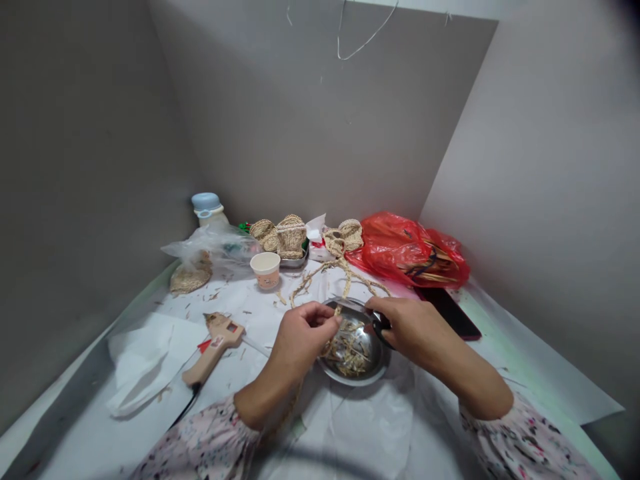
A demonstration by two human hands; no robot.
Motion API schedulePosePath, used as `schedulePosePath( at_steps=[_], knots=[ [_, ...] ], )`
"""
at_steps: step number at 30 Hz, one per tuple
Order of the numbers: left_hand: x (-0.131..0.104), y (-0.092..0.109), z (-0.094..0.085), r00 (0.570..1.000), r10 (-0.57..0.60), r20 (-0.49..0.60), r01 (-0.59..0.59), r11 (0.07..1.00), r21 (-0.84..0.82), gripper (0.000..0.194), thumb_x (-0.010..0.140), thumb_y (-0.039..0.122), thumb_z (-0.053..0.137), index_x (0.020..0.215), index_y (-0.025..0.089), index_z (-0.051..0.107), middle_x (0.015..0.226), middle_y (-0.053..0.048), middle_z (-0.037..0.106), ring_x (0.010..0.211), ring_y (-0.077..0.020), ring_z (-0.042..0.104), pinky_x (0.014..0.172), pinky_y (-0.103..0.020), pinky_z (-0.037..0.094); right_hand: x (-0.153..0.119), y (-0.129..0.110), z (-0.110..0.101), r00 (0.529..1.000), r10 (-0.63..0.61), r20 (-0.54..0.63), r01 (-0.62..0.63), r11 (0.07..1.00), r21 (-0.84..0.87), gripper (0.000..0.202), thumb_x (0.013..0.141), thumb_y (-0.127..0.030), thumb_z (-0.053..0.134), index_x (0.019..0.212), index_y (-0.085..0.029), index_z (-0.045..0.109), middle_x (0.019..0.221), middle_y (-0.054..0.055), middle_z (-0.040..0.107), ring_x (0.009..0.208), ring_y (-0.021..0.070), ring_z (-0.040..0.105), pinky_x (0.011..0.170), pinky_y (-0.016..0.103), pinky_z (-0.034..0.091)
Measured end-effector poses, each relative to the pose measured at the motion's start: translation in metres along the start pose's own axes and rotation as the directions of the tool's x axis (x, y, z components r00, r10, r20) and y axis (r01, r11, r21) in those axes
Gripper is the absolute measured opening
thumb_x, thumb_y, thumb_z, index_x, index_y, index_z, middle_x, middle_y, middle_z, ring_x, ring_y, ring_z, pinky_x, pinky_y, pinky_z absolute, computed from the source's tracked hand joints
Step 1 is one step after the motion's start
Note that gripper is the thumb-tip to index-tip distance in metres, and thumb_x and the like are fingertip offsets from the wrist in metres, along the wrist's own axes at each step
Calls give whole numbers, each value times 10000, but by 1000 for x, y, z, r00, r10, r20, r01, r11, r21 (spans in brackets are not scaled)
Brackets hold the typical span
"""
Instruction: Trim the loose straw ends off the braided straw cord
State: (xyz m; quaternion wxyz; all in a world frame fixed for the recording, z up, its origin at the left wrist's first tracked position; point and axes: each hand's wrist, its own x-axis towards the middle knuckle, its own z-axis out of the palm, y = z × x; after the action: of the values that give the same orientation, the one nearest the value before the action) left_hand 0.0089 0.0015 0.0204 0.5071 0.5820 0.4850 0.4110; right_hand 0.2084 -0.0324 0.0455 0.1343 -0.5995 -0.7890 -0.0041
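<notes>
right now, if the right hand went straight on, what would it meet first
The right hand, scissors leading, would likely meet the braided cord first, though depth is unclear.

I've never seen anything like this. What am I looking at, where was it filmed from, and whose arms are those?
There is no machine at work here, just a person's two bare hands. The single picture comes from a camera worn on the head, looking forward and down. The left hand pinches a braided straw-like cord; the right hand holds black-handled scissors, their blades beside the cord. Below is a metal bowl with straw-coloured clippings. Around it on the white-covered table are a glue gun, a paper cup, woven pieces and a red plastic bag.
</notes>
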Motion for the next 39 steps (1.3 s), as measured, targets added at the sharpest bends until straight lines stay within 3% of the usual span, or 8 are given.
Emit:
schedulePosePath(
  at_steps=[4,6,9,13,21,27,31,39],
  knots=[
    [-2,2,1,1000,9,26,-9,1000,15,200,661,319,688,715,131,648,593,11,582,531,-110,497,506,-214,363,7,-2,3,978,170,-123,-121,936,331,177,767,-323,636,922,-239,623,761,-5,648,669,155,553,603,259,351],
    [-3,1,2,998,39,39,-40,999,36,185,678,313,680,725,136,649,595,11,581,532,-110,493,504,-213,365,11,-8,6,961,265,-81,-160,768,620,249,743,-401,659,900,-220,594,691,-28,596,624,141,520,575,250,365],
    [-6,-2,3,990,119,74,-126,987,101,169,709,315,662,738,148,661,609,7,593,542,-112,490,505,-212,361,16,-20,14,941,332,65,-206,409,889,329,709,-430,691,906,-212,544,652,-56,557,600,126,513,555,236,379],
    [-8,-2,4,977,148,152,-173,972,162,184,718,311,660,809,154,688,673,-16,648,591,-130,533,542,-225,386,19,-26,29,924,371,91,-155,147,977,374,678,-386,735,928,-217,514,636,-72,566,569,108,511,527,214,355],
    [-9,2,5,971,157,180,-193,960,203,216,686,256,681,885,174,702,762,-43,708,712,-182,630,654,-267,457,26,-12,37,859,512,-4,93,-149,984,329,707,-299,725,936,-217,503,698,-60,606,502,57,471,489,172,357],
    [-7,0,4,979,175,105,-193,960,202,203,694,242,654,874,153,685,787,-53,676,695,-167,613,627,-251,474,27,-12,36,810,586,-10,149,-189,971,369,662,-284,749,930,-221,504,720,-59,608,486,52,461,456,163,354],
    [-6,0,3,981,163,107,-180,966,184,216,704,234,632,895,143,674,757,-33,636,652,-144,583,593,-231,463,28,-12,39,817,577,-4,135,-185,973,370,671,-294,740,937,-224,493,709,-61,600,480,53,460,454,168,356],
    [-4,-1,1,982,163,100,-184,949,256,203,725,239,595,843,160,740,820,-60,678,690,-173,609,615,-247,462,27,-13,43,784,613,-102,65,82,994,371,691,-364,731,951,-225,505,661,-73,562,484,77,480,469,206,381]
  ],
)
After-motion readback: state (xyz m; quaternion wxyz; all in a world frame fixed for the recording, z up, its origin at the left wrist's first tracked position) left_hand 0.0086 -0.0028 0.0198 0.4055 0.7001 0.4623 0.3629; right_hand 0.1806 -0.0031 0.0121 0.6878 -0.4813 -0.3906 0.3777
